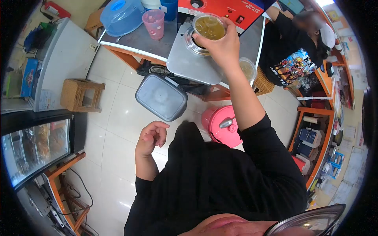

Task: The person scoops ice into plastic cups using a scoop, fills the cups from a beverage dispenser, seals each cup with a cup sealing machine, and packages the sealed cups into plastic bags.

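Note:
My right hand is wrapped round a clear plastic cup of yellow-green drink. It holds the cup at the round metal holder on the sliding tray of a red cup sealer. Whether the cup rests in the holder I cannot tell. A second clear cup stands to the right of the tray, near my right forearm. Low on the left, my left hand hangs in the air with loosely bent fingers and nothing in them, nearest to a grey lidded bin.
A pink patterned cup and a blue translucent domed container stand on the table's left side. Below are a pink bucket with a metal scoop on its lid and a wicker stool. Another person in black is at the right.

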Tool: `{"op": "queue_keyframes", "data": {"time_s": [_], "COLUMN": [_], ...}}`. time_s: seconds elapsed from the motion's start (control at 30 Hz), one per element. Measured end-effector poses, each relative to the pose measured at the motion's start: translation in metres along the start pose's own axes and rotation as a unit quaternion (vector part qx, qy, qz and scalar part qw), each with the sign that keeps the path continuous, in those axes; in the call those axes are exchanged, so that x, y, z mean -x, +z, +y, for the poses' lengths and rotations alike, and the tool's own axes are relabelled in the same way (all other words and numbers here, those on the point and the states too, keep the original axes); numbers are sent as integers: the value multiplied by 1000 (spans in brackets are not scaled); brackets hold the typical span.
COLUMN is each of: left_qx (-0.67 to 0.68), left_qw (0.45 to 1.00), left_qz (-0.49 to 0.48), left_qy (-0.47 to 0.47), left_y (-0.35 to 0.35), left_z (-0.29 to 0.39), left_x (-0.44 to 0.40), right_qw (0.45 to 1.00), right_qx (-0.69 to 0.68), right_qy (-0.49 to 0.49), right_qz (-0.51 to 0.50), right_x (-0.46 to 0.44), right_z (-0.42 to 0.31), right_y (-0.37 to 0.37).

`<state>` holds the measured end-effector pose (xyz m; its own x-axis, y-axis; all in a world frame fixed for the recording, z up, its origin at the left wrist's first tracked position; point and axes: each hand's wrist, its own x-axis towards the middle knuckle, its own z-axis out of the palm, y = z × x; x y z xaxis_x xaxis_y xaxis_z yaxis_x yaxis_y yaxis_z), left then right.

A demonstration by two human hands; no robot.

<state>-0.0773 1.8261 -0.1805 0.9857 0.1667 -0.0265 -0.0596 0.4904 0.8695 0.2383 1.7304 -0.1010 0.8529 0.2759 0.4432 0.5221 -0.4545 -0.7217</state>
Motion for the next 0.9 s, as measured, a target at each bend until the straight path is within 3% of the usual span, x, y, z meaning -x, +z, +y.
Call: {"op": "queue_keyframes", "data": {"time_s": [0.17,0.47,0.7,0.8,0.9], "left_qx": [6,20,-4,-16,-13], "left_qw": [1000,999,999,998,997], "left_qz": [7,12,3,-5,-6], "left_qy": [4,-27,-52,-65,-71], "left_y": [-3,-1,8,10,11], "left_z": [-3,-9,-7,-7,-7], "left_x": [5,7,1,-4,-12], "right_qw": [987,972,969,987,951], "right_qx": [150,194,210,156,-24], "right_qy": [50,99,74,3,-228], "right_qz": [-16,-85,-111,-32,208], "right_x": [13,18,19,29,-1], "right_z": [16,27,33,32,20], "right_y": [17,15,6,-13,-59]}}
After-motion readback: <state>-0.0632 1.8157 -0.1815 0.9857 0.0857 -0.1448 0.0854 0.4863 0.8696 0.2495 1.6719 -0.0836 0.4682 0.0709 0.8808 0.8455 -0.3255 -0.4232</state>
